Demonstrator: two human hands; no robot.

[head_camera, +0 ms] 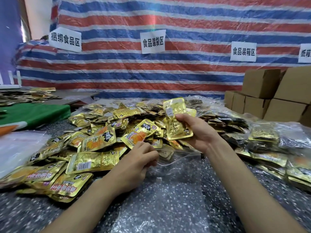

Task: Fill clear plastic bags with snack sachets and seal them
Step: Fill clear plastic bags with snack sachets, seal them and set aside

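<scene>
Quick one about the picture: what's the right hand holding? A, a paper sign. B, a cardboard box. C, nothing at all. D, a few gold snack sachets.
D: the right hand grips a few gold snack sachets raised above the pile, while the left hand pinches the mouth of the clear zip bag.

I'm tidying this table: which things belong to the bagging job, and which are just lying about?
In use: gold foil snack sachets gripped by the right hand; clear plastic zip bag pinched by the left hand; loose gold sachet pile.
Lying about: brown cardboard boxes; green cloth; white paper signs.
</scene>
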